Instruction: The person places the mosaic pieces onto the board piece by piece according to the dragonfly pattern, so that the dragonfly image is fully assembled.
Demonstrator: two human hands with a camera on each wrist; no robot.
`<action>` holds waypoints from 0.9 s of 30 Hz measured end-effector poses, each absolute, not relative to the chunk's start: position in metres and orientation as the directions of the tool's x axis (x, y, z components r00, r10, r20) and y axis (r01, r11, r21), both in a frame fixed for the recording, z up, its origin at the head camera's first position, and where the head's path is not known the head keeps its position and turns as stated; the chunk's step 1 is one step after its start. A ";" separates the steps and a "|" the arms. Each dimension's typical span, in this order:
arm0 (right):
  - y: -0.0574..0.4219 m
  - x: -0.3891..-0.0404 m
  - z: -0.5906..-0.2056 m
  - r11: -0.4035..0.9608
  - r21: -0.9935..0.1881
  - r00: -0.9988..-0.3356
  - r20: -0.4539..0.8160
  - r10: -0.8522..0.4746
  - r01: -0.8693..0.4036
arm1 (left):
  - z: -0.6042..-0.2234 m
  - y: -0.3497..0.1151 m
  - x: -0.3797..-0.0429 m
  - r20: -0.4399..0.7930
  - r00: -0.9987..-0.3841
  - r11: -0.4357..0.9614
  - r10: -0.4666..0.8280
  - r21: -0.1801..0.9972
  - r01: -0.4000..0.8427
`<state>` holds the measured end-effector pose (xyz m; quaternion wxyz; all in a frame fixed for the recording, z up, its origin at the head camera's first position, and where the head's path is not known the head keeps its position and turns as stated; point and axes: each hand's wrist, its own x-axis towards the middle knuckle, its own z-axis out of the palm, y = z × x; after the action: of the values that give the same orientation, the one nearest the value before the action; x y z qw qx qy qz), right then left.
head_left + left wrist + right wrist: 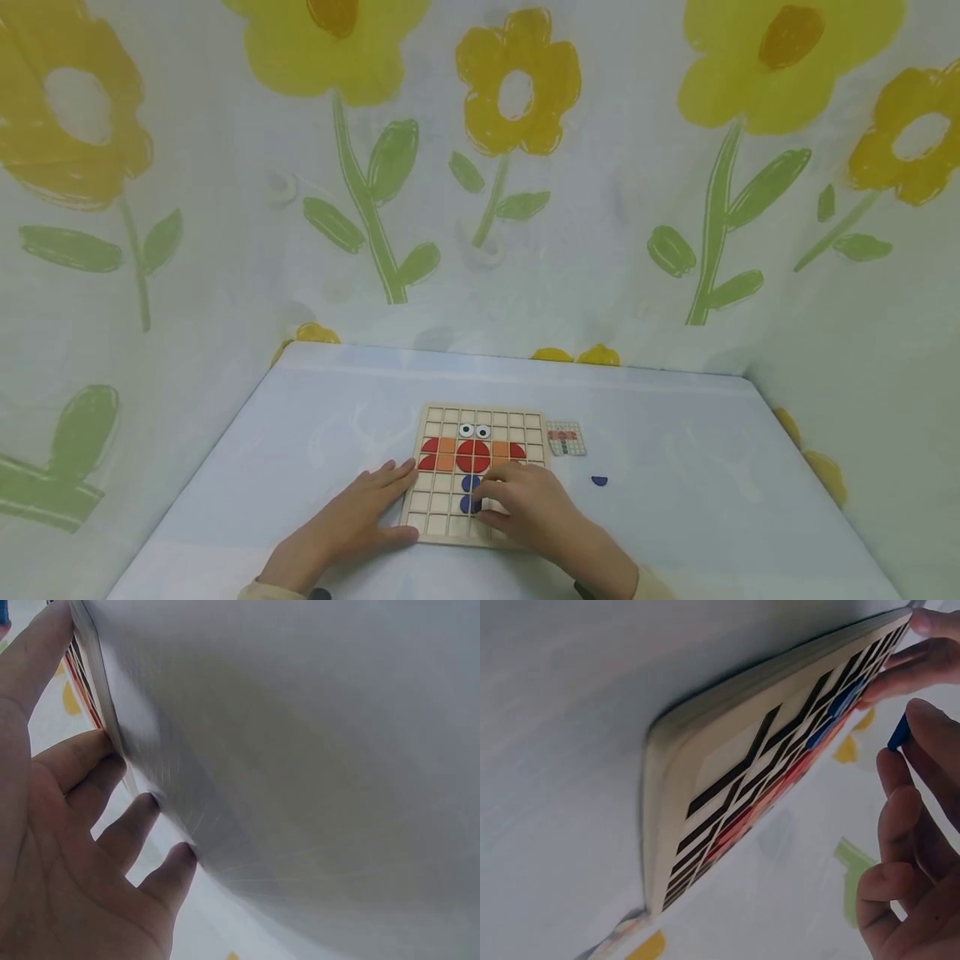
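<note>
A wooden grid board (438,502) lies on the table, carrying two eye discs (474,431), red curved pieces (472,456), orange squares (446,454) and blue pieces (468,483) in its cells. My left hand (352,512) rests at the board's left side, fingers extended; the left wrist view has its fingertips (180,859) along the board's edge. Over the lower middle of the grid is my right hand (532,508). Between thumb and index finger it pinches a small blue piece (898,733), held off the board's face in the right wrist view.
A small pattern card (566,439) lies against the board's upper right side. Farther right, a loose blue half-circle (599,481) sits on the pale table (675,517). Flower-printed cloth walls (585,250) stand behind and at both sides.
</note>
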<state>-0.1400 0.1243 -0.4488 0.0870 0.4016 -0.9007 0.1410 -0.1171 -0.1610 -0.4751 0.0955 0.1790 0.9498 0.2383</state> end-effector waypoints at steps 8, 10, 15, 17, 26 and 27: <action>0.109 -0.140 -0.447 0.645 -0.170 -0.667 0.164 -0.727 -0.745 | -0.475 -0.161 -0.118 -0.086 -0.919 0.821 0.386 0.486 0.299; 0.107 -0.140 -0.447 0.639 -0.174 -0.661 0.156 -0.733 -0.749 | -0.474 -0.161 -0.118 -0.086 -0.919 0.822 0.384 0.486 0.297; 0.104 -0.138 -0.451 0.612 -0.163 -0.632 0.155 -0.759 -0.774 | -0.474 -0.161 -0.116 -0.091 -0.920 0.820 0.382 0.492 0.292; 0.103 -0.137 -0.453 0.605 -0.157 -0.625 0.158 -0.765 -0.780 | -0.475 -0.161 -0.116 -0.089 -0.920 0.821 0.382 0.490 0.293; 0.100 -0.137 -0.455 0.628 -0.146 -0.643 0.108 -0.758 -0.765 | -0.475 -0.162 -0.117 -0.082 -0.921 0.821 0.381 0.488 0.296; 0.100 -0.137 -0.455 0.631 -0.146 -0.646 0.102 -0.757 -0.762 | -0.475 -0.162 -0.117 -0.080 -0.921 0.820 0.382 0.489 0.298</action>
<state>-0.1370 0.0996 -0.4548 0.0156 0.4206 -0.9028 0.0880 -0.1175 -0.1617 -0.4748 0.0874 0.1787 0.9500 0.2408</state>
